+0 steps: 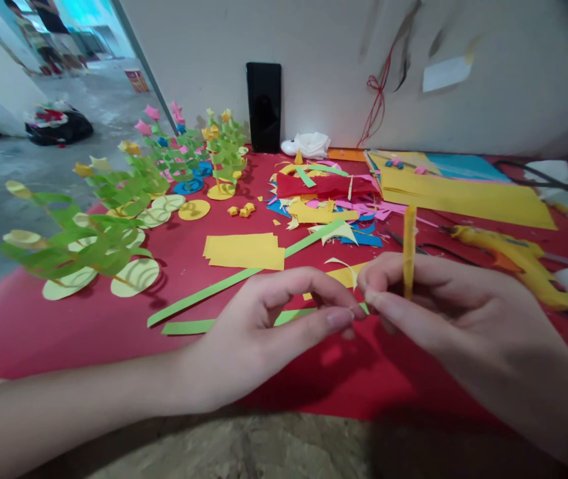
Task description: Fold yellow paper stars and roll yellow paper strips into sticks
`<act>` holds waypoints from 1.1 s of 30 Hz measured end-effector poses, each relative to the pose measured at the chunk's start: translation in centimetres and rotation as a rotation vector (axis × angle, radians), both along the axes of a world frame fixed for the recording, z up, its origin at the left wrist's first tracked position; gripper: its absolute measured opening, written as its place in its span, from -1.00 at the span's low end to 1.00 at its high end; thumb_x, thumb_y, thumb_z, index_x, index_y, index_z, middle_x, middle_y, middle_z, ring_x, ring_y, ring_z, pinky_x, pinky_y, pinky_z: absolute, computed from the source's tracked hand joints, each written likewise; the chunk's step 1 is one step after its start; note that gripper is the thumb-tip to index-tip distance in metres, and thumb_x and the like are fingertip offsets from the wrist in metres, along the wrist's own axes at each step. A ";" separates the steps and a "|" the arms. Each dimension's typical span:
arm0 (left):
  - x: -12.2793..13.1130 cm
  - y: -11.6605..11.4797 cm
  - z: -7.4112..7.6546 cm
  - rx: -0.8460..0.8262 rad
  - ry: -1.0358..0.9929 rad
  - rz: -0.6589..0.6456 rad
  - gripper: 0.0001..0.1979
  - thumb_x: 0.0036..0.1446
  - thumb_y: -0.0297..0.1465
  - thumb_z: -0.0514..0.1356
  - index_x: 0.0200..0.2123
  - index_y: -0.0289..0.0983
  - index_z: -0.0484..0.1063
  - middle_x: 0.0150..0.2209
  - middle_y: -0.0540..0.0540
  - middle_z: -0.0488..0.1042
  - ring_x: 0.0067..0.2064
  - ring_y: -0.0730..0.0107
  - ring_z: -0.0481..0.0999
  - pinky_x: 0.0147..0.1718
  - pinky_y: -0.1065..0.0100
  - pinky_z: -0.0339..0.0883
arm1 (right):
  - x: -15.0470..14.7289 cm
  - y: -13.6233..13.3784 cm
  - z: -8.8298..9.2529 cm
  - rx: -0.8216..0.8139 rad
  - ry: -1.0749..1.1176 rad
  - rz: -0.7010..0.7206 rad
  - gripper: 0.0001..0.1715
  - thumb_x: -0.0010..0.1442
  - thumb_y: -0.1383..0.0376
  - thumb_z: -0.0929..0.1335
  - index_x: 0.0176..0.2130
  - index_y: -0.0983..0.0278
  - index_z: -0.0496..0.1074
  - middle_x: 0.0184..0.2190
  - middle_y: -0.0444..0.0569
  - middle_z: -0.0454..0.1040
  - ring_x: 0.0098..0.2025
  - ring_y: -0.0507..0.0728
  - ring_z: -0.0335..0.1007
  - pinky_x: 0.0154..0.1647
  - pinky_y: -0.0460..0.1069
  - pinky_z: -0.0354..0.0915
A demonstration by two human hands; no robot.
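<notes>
My right hand point(443, 303) is closed, with a narrow yellow paper strip point(409, 249) standing upright out of its fingers. Close by on the left, the thumb and fingertips of my left hand point(284, 326) are pinched together, almost meeting the right fingertips. Whatever sits between the left fingertips is too small to make out. Beneath and behind the left hand lie two green paper strips point(204, 297), partly covered by it. Several yellow paper rectangles point(244, 251) are stacked just beyond.
Paper flowers on round bases point(134, 276) crowd the left side. Paper scraps point(324, 211) are heaped mid-table, near small yellow stars point(241, 210). A yellow glue gun point(513, 256) lies at right, before yellow sheets point(463, 199). A black phone point(265, 110) leans on the wall.
</notes>
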State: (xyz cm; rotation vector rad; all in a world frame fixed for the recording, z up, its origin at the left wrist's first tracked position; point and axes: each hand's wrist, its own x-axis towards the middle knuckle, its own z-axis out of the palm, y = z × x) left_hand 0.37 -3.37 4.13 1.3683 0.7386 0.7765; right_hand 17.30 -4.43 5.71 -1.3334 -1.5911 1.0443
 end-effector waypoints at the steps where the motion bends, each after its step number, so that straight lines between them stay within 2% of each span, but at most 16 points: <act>1: 0.0 0.0 0.0 0.027 0.006 0.011 -0.92 0.10 -0.46 0.12 -0.38 -0.26 0.41 -0.39 0.08 0.44 -0.32 0.62 0.40 -0.30 0.62 0.28 | -0.1 0.0 -0.1 -0.014 0.034 -0.014 -0.87 -0.04 0.39 0.33 -0.55 0.17 0.36 -0.63 -0.28 0.34 -0.64 -0.12 0.18 -0.72 -0.31 0.15; 8: 0.0 -0.1 0.0 0.108 0.026 0.071 -0.89 0.06 -0.52 0.16 -0.36 -0.23 0.46 -0.36 0.08 0.51 -0.29 0.58 0.46 -0.27 0.60 0.32 | 0.0 0.2 0.0 -0.048 0.068 -0.017 -0.92 -0.03 0.33 0.34 -0.54 0.22 0.37 -0.62 -0.21 0.36 -0.63 -0.09 0.22 -0.71 -0.26 0.19; 16: 0.1 0.0 -0.1 0.072 0.052 0.113 -0.97 -0.03 -0.48 0.23 -0.45 -0.26 0.44 -0.44 0.03 0.49 -0.37 0.49 0.45 -0.31 0.49 0.35 | 0.0 0.0 0.3 0.047 -0.135 0.019 -0.92 -0.04 0.34 0.32 -0.55 0.21 0.36 -0.53 -0.12 0.38 -0.51 0.02 0.28 -0.71 -0.17 0.17; 26: 0.0 0.2 0.0 0.048 0.064 0.132 -0.95 -0.05 -0.45 0.25 -0.48 -0.25 0.40 -0.47 0.09 0.45 -0.40 0.57 0.40 -0.35 0.55 0.29 | -0.1 0.1 0.6 0.086 -0.151 0.051 -0.93 -0.04 0.32 0.33 -0.54 0.21 0.38 -0.55 -0.12 0.42 -0.52 0.03 0.30 -0.69 -0.15 0.15; 33: 0.0 0.3 0.0 0.061 0.069 0.143 -0.92 -0.05 -0.49 0.24 -0.50 -0.28 0.37 -0.50 0.06 0.43 -0.43 0.56 0.39 -0.39 0.54 0.29 | -0.1 -0.2 0.7 -0.028 -0.108 0.065 -0.90 -0.04 0.31 0.33 -0.56 0.20 0.39 -0.59 -0.14 0.38 -0.53 0.01 0.28 -0.74 -0.18 0.11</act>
